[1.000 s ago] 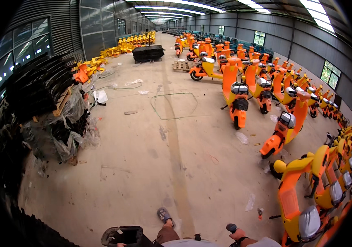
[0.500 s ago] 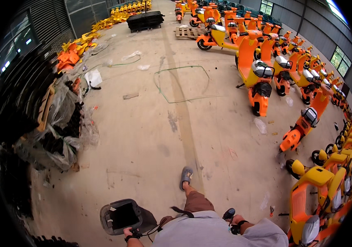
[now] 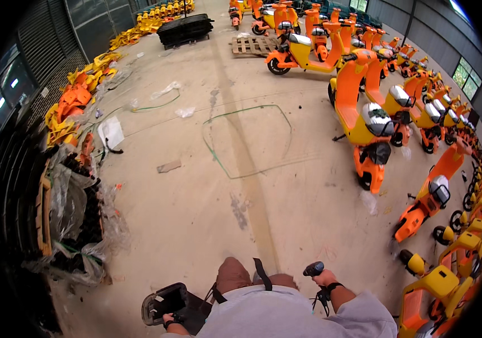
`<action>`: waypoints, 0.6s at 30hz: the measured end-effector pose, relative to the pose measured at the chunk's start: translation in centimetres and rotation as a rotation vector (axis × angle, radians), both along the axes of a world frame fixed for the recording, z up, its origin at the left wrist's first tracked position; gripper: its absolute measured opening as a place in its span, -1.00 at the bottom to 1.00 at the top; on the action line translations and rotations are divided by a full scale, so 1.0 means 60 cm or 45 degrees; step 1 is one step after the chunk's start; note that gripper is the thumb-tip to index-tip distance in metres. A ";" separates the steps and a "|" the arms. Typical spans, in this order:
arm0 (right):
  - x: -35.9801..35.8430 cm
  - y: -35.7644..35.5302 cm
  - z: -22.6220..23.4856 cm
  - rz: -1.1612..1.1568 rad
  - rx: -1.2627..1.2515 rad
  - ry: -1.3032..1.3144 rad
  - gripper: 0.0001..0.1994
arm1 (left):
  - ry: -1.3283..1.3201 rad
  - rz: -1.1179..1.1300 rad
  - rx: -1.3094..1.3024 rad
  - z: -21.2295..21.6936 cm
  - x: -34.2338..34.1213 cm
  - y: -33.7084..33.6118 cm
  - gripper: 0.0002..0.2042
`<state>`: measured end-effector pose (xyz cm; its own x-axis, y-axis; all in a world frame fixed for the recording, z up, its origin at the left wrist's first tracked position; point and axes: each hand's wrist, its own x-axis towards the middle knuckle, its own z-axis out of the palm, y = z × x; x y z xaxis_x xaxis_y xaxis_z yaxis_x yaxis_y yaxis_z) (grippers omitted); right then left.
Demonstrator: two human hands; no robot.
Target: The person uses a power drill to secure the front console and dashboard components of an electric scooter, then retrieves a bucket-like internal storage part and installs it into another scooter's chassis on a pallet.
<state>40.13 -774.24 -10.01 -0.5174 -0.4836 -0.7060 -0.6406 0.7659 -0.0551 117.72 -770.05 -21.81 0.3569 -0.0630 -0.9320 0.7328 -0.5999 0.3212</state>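
My left hand (image 3: pixel 169 319) is closed on the rim of a dark grey, open-topped plastic bin (image 3: pixel 197 314), which hangs low at my left side. Its inside looks dark, and I cannot see whether anything lies in it. On my right, my right hand (image 3: pixel 325 278) grips a compact cordless drill (image 3: pixel 313 268), dark with a bluish tint, pointing forward and left. The drill's handle is hidden in the fist. Black straps with cords circle both wrists.
Rows of orange and yellow scooters (image 3: pixel 363 118) line the right side. To the left stand stacked black panels (image 3: pixel 15 197) with loose plastic wrap (image 3: pixel 69 205). Green strapping (image 3: pixel 218 160) lies on the concrete floor ahead. Farther off are a wooden pallet (image 3: pixel 252 46) and a black stack (image 3: pixel 184 29).
I have moved forward, so the floor strapping and scooters sit nearer. The right hand with the drill has risen into clearer view. The bin has swung and tilted, still in the left hand.
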 end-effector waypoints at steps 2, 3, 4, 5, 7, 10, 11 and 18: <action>-0.030 -0.115 -0.005 -0.062 0.010 -0.080 -0.60 | -0.077 0.055 0.062 -0.018 -0.020 -0.126 -0.59; -0.026 -0.186 0.007 -0.072 0.016 -0.112 -0.61 | -0.114 0.076 0.055 -0.031 -0.028 -0.189 -0.58; -0.022 -0.247 0.018 -0.084 0.022 -0.144 -0.62 | -0.030 -0.139 0.013 -0.039 -0.027 -0.251 -0.57; -0.018 -0.308 0.034 -0.109 0.026 -0.116 -0.63 | 0.043 -0.357 -0.046 -0.045 -0.030 -0.316 -0.56; 0.012 -0.411 0.080 -0.161 0.040 -0.088 -0.63 | 0.015 -0.048 -0.029 -0.060 -0.055 -0.444 -0.57; 0.016 -0.495 0.037 -0.296 0.100 -0.081 -0.58 | 0.034 -0.066 -0.110 -0.055 -0.068 -0.668 -0.58; 0.012 -0.526 0.022 -0.301 0.135 -0.045 -0.55 | 0.043 -0.116 -0.174 -0.051 -0.074 -0.737 -0.59; 0.036 -0.774 0.030 -0.179 0.373 -0.098 -0.47 | 0.068 0.016 -0.112 0.036 -0.112 -1.184 -0.84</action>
